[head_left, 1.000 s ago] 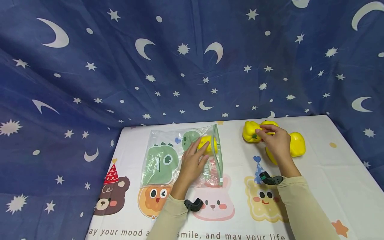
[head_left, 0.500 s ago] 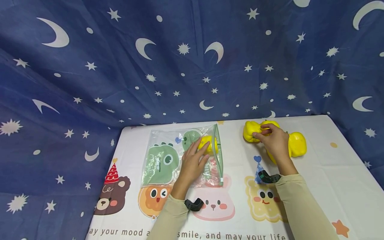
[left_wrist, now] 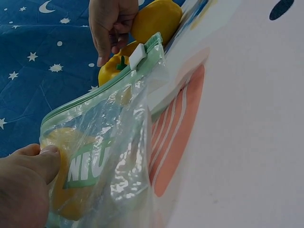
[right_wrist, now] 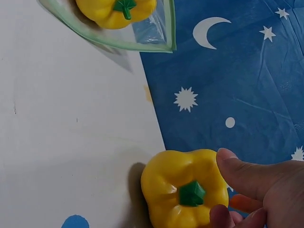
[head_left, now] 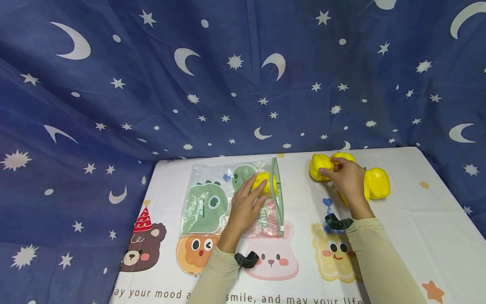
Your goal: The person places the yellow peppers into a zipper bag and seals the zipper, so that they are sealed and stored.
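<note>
A clear zip bag (head_left: 206, 169) with a green-edged mouth lies on the table, a yellow bell pepper (head_left: 270, 184) just inside the opening. My left hand (head_left: 244, 209) rests on the bag with spread fingers over that pepper; its thumb (left_wrist: 50, 161) presses the plastic in the left wrist view. My right hand (head_left: 349, 179) has its thumb and fingers at the side of another yellow bell pepper (right_wrist: 166, 190), pinching it; this pepper stands leftmost in a group on the right. Its green stem faces the right wrist camera. Part of the right fingers' grip is hidden.
More yellow peppers stand close around the right hand: one behind (head_left: 343, 156), one to its right (head_left: 377, 183). Another is partly under the hand. The bag's white slider (left_wrist: 137, 57) sits at the near end of the zip. A blue starry curtain (head_left: 228, 84) borders the table's back.
My right hand has shifted slightly, its thumb now lower on the leftmost pepper's side. The left hand and the bag have stayed in place. The head view has shifted a little.
</note>
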A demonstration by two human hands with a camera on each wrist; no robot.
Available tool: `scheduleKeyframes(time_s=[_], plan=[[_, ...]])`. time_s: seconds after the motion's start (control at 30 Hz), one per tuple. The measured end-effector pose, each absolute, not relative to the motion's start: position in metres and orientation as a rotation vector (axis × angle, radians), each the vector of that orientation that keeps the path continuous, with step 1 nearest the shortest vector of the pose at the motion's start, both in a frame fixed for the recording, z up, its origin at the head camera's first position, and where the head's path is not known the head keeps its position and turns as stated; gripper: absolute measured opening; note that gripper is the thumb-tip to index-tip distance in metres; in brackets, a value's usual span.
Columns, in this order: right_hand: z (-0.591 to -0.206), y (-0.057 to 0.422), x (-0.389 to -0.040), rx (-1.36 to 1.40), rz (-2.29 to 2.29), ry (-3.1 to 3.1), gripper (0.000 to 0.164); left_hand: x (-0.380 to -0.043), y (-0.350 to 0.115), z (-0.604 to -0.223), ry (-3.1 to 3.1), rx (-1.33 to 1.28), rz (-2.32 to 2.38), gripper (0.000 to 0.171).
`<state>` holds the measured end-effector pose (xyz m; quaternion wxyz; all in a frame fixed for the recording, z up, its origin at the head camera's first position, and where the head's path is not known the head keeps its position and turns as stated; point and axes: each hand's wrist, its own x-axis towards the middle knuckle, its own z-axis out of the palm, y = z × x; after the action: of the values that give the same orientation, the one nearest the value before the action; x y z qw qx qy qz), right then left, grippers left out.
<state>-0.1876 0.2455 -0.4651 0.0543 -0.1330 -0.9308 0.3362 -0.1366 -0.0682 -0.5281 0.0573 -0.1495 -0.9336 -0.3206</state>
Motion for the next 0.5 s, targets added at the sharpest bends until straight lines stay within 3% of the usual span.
scheduleKeyframes(time_s=[0.5], plan=[[-0.4716,0.2362,-0.1902,-0.394,0.997,-2.794,0.062,-0.1373,-0.0680,-0.5291,-2.839,-0.447,-0.969,0.051]])
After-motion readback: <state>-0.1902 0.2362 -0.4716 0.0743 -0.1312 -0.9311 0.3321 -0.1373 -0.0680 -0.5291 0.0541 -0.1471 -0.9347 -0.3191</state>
